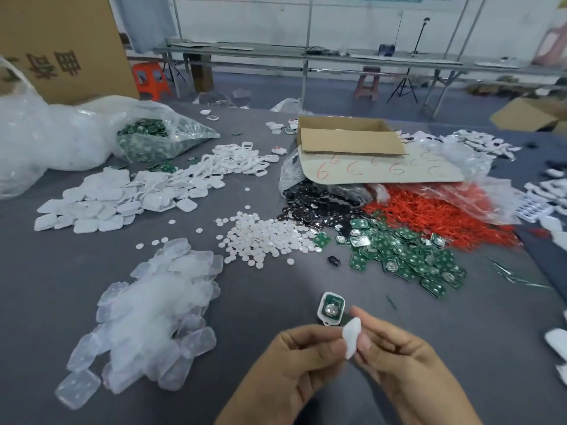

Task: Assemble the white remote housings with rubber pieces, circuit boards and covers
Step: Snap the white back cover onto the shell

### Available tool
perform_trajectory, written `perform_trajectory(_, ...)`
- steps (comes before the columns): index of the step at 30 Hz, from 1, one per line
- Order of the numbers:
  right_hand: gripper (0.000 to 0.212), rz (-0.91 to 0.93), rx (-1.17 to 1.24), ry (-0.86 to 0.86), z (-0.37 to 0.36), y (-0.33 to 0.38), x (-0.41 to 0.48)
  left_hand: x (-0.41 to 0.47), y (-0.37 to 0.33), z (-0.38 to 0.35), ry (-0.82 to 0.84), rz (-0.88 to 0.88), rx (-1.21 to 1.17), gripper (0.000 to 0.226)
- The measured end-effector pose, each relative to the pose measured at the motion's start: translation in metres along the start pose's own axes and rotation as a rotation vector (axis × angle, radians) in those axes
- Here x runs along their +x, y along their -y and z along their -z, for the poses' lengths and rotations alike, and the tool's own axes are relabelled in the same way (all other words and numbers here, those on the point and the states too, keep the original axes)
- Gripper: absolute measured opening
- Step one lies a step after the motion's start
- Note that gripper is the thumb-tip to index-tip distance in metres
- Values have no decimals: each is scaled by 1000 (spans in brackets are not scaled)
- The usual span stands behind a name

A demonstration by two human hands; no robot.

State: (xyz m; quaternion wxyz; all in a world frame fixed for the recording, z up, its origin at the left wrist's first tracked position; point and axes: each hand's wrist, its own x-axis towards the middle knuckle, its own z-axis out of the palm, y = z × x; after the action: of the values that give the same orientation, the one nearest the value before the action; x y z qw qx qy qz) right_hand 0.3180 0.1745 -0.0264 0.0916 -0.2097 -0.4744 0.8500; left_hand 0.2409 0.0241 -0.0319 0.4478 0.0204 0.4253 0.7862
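Note:
A white remote housing (331, 308) lies on the grey table just beyond my hands, with a green circuit board and a round metal cell showing inside it. Both hands pinch one translucent white rubber piece (352, 336) between them, held above the table. My left hand (302, 357) grips its left edge with curled fingers. My right hand (395, 354) holds its right edge, with the thumb tip above it.
Translucent rubber pieces (153, 308) are piled at the left. White covers (122, 197) lie further back, white discs (267, 237) in the middle, green circuit boards (408, 256) to the right. Beyond those are black parts (319, 204), red parts (441, 210) and a cardboard box (346, 136).

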Motion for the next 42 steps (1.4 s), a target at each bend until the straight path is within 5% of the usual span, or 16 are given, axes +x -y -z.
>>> perform_trajectory(7, 23, -74, -62, -130, 13, -8, -11, 2, 29, -4, -63, -250, 74, 11)
perform_trajectory(12, 7, 193, -301, -242, 15, -12, -13, 5, 42, 3, -128, -457, 422, 6)
perform_trajectory(18, 25, 128, -423, -146, 11, -10, -17, 10, 64, 0, -210, -672, 807, 26)
perform_trajectory(23, 19, 310, -792, -299, 29, 3, -12, 21, 50, 6, -378, -732, 949, 34)
perform_trajectory(28, 34, 519, -1360, -286, 55, -6, -3, 60, 27, -1, -606, -748, 1200, 14)
perform_trajectory(32, 28, 688, -1389, -351, 64, -25, 4, 77, 27, 5, -569, -696, 1304, 7)
perform_trajectory(42, 40, 662, -1355, -337, 71, -34, 10, 75, 29, 13, -582, -757, 1282, 9)
